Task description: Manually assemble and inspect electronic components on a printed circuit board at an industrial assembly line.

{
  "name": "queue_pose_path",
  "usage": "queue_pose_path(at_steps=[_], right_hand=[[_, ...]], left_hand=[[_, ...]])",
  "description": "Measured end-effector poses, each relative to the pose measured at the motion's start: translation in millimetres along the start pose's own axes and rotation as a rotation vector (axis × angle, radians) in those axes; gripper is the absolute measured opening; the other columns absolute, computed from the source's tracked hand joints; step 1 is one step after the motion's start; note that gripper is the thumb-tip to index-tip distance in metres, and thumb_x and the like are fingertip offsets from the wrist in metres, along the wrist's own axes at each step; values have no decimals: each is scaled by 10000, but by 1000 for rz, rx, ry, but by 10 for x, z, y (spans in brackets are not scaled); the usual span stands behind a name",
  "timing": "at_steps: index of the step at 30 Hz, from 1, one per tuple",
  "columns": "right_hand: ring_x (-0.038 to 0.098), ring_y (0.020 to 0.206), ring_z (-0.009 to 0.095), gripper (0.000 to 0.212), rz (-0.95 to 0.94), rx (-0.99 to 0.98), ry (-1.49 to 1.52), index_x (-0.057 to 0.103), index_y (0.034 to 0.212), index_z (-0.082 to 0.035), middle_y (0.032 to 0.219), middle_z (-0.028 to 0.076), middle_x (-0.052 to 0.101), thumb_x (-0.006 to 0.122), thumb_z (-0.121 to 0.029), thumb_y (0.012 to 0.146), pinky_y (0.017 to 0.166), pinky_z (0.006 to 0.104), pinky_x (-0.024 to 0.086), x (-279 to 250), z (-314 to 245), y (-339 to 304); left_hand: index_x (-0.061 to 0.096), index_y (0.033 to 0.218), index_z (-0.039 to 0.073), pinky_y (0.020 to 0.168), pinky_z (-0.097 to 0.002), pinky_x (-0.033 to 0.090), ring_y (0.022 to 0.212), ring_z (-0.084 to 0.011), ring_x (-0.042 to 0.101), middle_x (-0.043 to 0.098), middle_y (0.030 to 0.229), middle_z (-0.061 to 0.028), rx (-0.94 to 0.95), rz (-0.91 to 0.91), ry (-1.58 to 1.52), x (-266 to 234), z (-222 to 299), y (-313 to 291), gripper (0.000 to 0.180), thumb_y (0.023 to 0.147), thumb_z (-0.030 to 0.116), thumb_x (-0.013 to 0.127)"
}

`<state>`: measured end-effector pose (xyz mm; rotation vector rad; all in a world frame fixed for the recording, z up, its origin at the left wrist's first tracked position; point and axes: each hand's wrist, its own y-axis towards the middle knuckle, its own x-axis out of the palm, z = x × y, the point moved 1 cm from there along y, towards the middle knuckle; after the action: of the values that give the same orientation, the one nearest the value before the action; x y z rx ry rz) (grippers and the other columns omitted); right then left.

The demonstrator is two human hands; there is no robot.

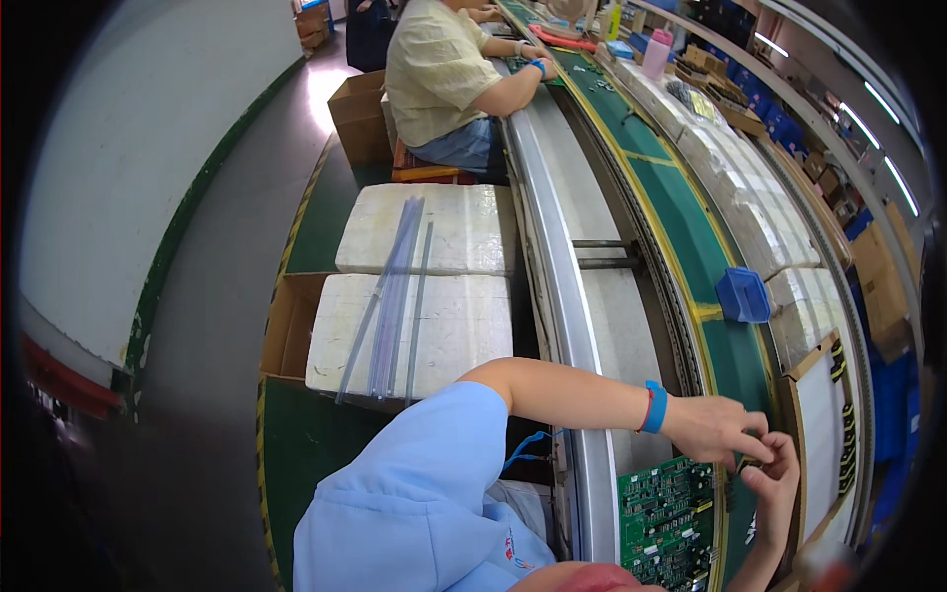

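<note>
My left hand (712, 430), with a blue band at the wrist, reaches over the line from the left, its fingers bent. Facing it, my right hand (777, 478) has its thumb and fingers curled together. The fingertips of both hands meet around a small dark thing too small to make out. Just below my left hand lies a green circuit board (663, 523), crowded with small parts, between the metal rail and the belt. Beside my right hand stands a shallow cardboard tray (817, 449) with a white inside and a row of black-and-yellow parts along its far side.
A blue plastic bin (742, 295) sits on the green conveyor belt (681, 212). White foam blocks (424, 306) with clear plastic tubes (395, 296) are at the left. Farther up, a seated co-worker (444, 89) works at the line. A pink bottle (656, 54) stands on the far ledge.
</note>
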<state>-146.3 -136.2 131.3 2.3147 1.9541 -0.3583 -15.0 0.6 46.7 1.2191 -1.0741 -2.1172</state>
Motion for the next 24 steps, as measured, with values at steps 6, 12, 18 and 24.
queue_pose_path(at_steps=[6,12,18,24], right_hand=[[628,875,127,557,-12,144,48,471,1105,-59,968,50,646,816,-89,669,709,240,491,44,-46,-293],[589,789,77,498,65,128,-29,503,1115,-48,948,22,613,797,-135,723,596,196,466,221,20,-414],[586,980,130,477,405,-222,-175,489,1296,7,1156,69,558,677,-3,858,783,230,498,461,287,-559],[546,1131,189,375,500,-416,-409,564,1238,-8,1258,95,509,639,33,873,910,282,479,444,377,-827]], left_hand=[[604,1201,180,716,-455,486,820,-347,590,525,1147,-127,34,-93,-337,89,167,-2,474,760,241,768],[626,1088,131,711,-445,478,827,-331,596,567,1007,-93,8,-89,-315,51,181,-29,408,737,263,786],[578,1046,41,653,-366,494,744,-256,619,602,836,-74,-106,131,-350,121,235,-55,447,686,160,813],[608,1003,55,596,-328,513,676,-218,633,636,838,-78,-154,69,-580,287,327,-18,358,707,123,799]])
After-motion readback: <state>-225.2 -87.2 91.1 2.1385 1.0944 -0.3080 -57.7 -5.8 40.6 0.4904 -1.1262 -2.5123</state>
